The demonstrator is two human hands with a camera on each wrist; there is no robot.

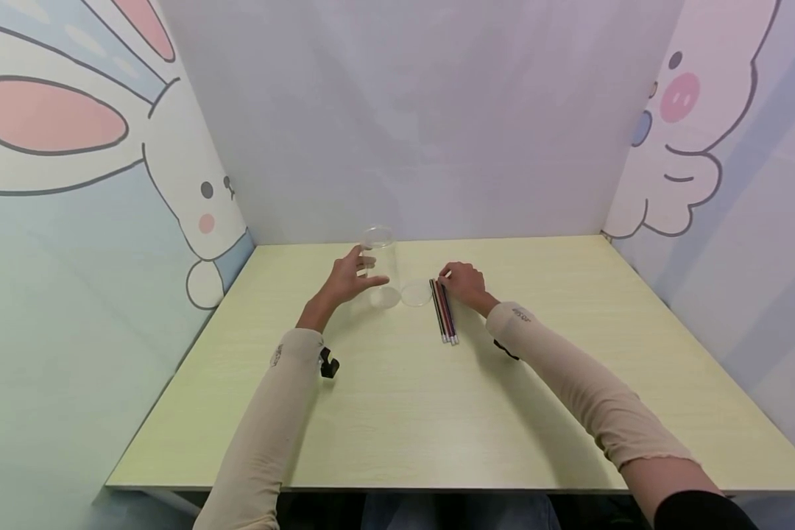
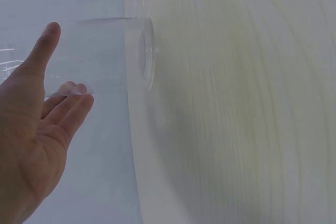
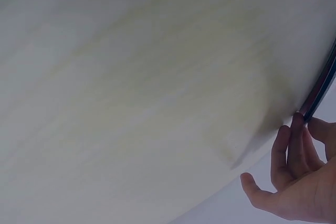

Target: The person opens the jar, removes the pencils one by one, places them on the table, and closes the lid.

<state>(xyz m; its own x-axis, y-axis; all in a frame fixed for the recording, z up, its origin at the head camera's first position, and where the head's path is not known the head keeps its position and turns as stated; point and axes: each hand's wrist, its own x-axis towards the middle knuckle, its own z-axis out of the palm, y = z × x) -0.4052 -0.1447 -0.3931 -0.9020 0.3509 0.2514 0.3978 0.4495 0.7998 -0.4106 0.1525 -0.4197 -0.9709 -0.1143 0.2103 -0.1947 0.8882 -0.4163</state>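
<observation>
A clear cylindrical jar (image 1: 386, 261) stands upright on the table, its rim at the top. My left hand (image 1: 351, 278) is at the jar's left side, thumb in front and fingers behind. In the left wrist view that hand (image 2: 39, 124) has its thumb and fingers spread fairly straight about the clear wall. Several slim dark and reddish pencils (image 1: 444, 313) with silvery near ends lie side by side right of the jar. My right hand (image 1: 465, 283) pinches the far end of a pencil (image 3: 321, 85) between thumb and fingertip, its little finger held apart.
A clear round disc (image 1: 416, 294), perhaps a lid, lies flat between jar and pencils. The pale wooden table (image 1: 437, 419) ends at a plain back wall (image 1: 424, 125). Side walls carry cartoon animals. A small black clip (image 1: 329, 364) is on the left sleeve.
</observation>
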